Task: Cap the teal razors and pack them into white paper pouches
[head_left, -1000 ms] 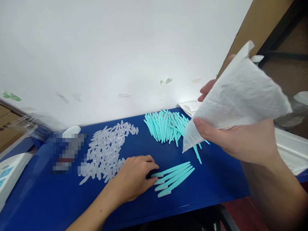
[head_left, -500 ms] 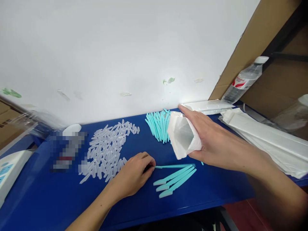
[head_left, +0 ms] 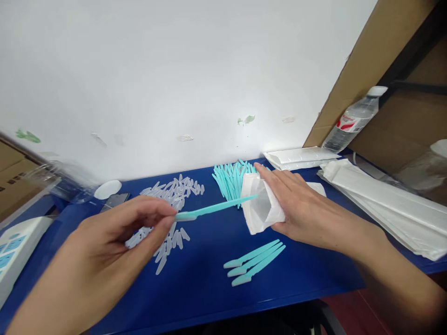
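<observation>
Between thumb and fingers, my left hand (head_left: 118, 251) pinches one end of a turquoise eyebrow razor (head_left: 216, 207). Its thin far end reaches the open mouth of a white bag (head_left: 256, 211). My right hand (head_left: 296, 204) is wrapped round that bag and keeps its mouth facing left. Below the bag, three more turquoise razors (head_left: 256, 265) lie side by side on the blue table (head_left: 195, 298). Behind it sits a pile of turquoise razors (head_left: 228, 179), partly hidden by the bag. Many small translucent caps (head_left: 178, 188) are spread behind my left hand, which covers part of them.
White packets (head_left: 384, 204) lie at the right, with another white packet (head_left: 300, 156) by the wall. A water bottle (head_left: 352, 121) leans against cardboard (head_left: 344, 79). At the left are a white device with blue keys (head_left: 17, 246), a phone (head_left: 117, 200) and a white round object (head_left: 108, 189).
My left hand has lifted the razor off the table and moved left and up, bringing its tip to the bag mouth. My right hand still holds the bag, shifted slightly left.
</observation>
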Demonstrator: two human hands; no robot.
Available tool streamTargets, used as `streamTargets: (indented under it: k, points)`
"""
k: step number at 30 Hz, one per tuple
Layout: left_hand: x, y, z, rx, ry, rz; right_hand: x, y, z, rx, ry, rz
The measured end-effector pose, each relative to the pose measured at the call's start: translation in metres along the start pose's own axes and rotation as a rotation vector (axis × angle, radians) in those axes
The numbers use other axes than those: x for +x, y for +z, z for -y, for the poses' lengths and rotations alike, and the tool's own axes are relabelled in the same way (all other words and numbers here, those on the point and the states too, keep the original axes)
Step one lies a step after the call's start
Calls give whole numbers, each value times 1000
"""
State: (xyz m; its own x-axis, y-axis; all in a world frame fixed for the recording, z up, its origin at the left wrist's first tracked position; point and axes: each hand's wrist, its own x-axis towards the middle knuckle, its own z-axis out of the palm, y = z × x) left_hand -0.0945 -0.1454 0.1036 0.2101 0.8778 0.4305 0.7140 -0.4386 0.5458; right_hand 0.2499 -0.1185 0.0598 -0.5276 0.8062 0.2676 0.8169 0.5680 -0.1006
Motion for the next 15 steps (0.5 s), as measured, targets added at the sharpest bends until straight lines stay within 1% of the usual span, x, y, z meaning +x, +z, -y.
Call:
streamTargets:
  k: [1, 2, 4, 5, 6, 7, 9, 10, 11, 12, 13, 14, 15]
  points:
    - [8, 9, -13, 18, 79, 60, 2, 0, 4, 4, -10, 2]
    - [16, 19, -26, 15, 151, 81, 5, 0, 7, 17, -21, -1]
    - [29, 42, -47, -15, 276, 82, 9, -3, 12, 80, -38, -18]
    - [33, 51, -54, -70, 331, 88, 10, -5, 14, 125, -38, -36]
    - [34, 59, -57, -150, 359, 58, 11, -8, 14, 173, -29, -59]
    - [33, 65, -56, -234, 354, -3, 10, -11, 13, 218, -7, -86]
    - [24, 73, -44, -352, 250, -129, 9, -17, 11, 305, 78, -157]
    - [16, 76, -34, -363, 180, -129, 8, -21, 9, 357, 125, -203]
    - [8, 79, -23, -338, 121, -50, 7, -24, 9, 412, 165, -255]
    - [-2, 82, -12, -292, 89, 121, 7, -27, 8, 467, 198, -309]
    - [-11, 87, -2, -231, 47, 324, 7, -30, 9, 512, 217, -357]
    - [-19, 91, 7, -172, 12, 478, 7, -32, 10, 537, 225, -393]
    - [-27, 97, 14, -116, -18, 593, 8, -33, 11, 537, 226, -412]
